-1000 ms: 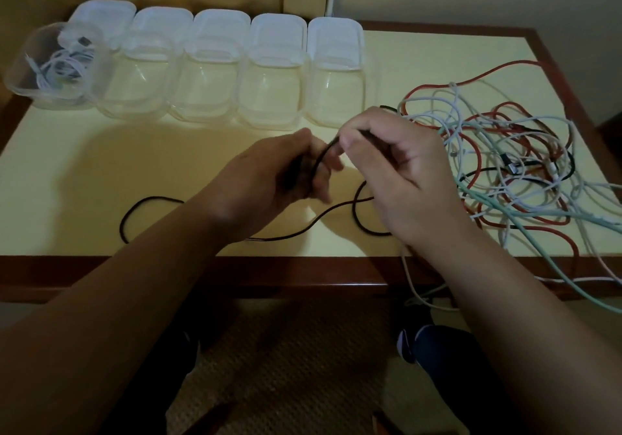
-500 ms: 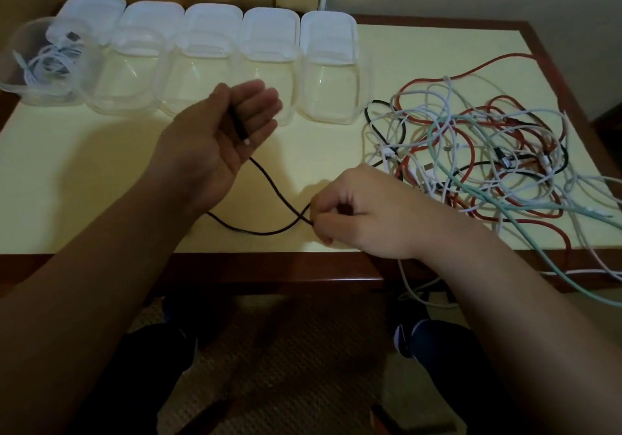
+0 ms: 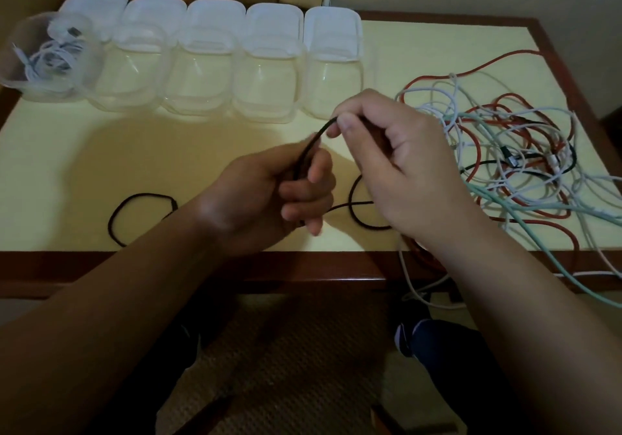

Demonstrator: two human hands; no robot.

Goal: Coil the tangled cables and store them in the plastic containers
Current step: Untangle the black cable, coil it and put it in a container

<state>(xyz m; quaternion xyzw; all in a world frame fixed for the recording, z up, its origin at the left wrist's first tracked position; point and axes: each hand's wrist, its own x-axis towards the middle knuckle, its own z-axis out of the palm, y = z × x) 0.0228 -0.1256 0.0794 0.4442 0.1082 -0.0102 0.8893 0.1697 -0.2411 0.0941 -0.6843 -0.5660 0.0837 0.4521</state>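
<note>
A thin, round black cable [image 3: 354, 199] lies on the smooth, pale yellow table [image 3: 208, 138]. The left hand [image 3: 269, 195] curls its fingers around a bunch of it. The right hand [image 3: 397, 162] pinches it just above, between thumb and fingers. Between the two hands the cable makes a short arch. From the hands, one part runs left across the table into a round loop, and another part curls under the right hand.

A messy pile of tangled cables [image 3: 515, 158], red, white, green and black, sits on the right. Some hang off the front edge.

A row of clear plastic containers [image 3: 262, 78] stands at the back. The far left container [image 3: 20, 64] holds a coiled white cable [image 3: 50, 59].
</note>
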